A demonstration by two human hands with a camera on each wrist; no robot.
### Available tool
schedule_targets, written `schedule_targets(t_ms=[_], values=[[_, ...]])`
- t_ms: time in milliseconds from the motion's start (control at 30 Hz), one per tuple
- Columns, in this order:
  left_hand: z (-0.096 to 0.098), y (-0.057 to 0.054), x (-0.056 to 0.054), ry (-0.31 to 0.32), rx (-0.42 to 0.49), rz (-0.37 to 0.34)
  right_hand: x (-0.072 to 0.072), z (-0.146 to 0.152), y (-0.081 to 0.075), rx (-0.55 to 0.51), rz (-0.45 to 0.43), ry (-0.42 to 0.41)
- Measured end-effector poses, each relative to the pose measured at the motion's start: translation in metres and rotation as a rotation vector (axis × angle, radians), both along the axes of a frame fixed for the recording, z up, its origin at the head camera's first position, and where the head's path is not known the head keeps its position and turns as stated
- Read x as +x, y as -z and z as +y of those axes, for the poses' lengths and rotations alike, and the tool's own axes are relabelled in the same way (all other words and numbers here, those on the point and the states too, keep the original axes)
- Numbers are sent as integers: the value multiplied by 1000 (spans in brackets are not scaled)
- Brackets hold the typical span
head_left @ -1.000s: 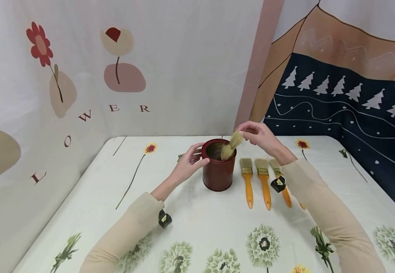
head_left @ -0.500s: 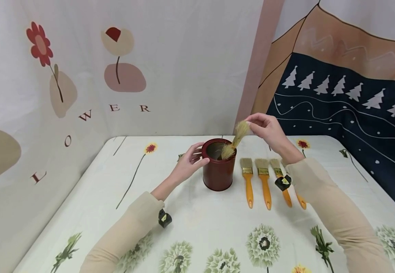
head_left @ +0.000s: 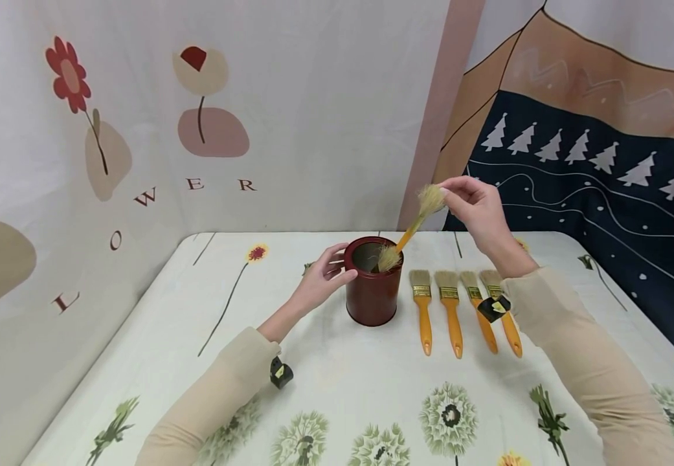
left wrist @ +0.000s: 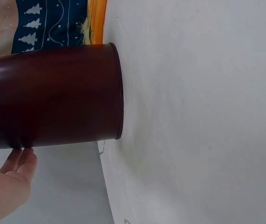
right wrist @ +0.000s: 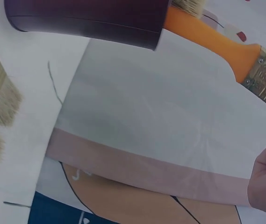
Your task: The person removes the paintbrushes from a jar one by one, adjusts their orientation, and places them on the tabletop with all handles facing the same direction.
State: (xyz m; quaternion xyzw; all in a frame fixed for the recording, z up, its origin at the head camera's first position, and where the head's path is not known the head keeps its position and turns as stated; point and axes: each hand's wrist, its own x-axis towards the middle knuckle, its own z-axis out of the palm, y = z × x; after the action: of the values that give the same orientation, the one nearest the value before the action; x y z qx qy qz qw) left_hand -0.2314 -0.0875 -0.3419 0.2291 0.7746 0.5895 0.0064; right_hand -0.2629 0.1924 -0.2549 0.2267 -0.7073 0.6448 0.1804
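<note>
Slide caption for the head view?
Left hand holds maroon can, right hand pinches paintbrush by its bristles; four more paintbrushes lie alongside.

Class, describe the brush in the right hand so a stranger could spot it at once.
A red can stands on the table. Above its right side, the right hand holds a brush by its bristles, handle slanting down toward the can. Four brushes lie alongside; this is the only one held.

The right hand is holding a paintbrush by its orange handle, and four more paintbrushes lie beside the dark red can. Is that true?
Not quite. The head view shows the right hand holding a paintbrush by its bristles, not its orange handle. The rest is true.
</note>
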Motion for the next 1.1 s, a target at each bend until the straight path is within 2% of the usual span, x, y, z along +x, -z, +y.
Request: schedule_targets(t_ms=[200, 533, 733, 933, 1100], values=[[0, 0, 0, -3, 3, 3, 3, 6, -11, -132, 47, -1], [0, -1, 1, 3, 2, 10, 8, 23, -23, -316, 62, 22], [0, 0, 1, 10, 6, 15, 11, 33, -25, -346, 71, 40], [0, 2, -1, 11, 3, 17, 12, 46, -25, -315, 21, 97], [-2, 20, -14, -20, -13, 40, 13, 56, -23, -272, -63, 142]])
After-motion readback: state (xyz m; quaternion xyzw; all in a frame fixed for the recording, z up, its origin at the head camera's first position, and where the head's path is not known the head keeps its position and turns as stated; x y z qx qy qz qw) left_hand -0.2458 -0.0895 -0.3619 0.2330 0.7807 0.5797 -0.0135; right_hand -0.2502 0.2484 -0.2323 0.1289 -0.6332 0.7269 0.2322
